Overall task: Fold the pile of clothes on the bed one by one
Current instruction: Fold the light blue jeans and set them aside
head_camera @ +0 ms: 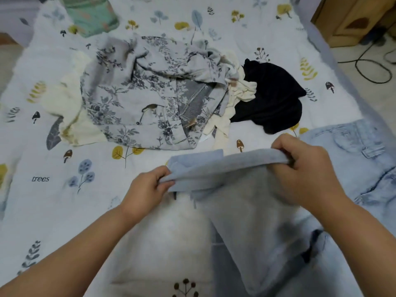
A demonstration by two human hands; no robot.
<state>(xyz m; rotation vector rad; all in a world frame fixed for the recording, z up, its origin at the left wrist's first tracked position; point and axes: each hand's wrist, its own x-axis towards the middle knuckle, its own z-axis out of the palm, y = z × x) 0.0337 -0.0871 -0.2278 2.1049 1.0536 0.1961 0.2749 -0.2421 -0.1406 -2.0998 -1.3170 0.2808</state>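
Observation:
A light blue garment [242, 202] is stretched between both hands above the near part of the bed. My left hand [145, 187] pinches its left upper edge, and my right hand [306, 170] grips the right upper edge; the cloth hangs down toward me. Farther back lies the pile: a grey floral garment [137, 93] on top of a cream piece [70, 116], with crumpled cream cloth [237, 97] and a black garment [272, 93] to its right.
Pale blue denim [351, 151] lies flat at the right of the bed. A folded green patterned item [92, 16] sits at the far left. The patterned bedsheet [53, 179] covers the bed. A wooden cabinet [351, 20] and black cables [372, 67] are on the floor at right.

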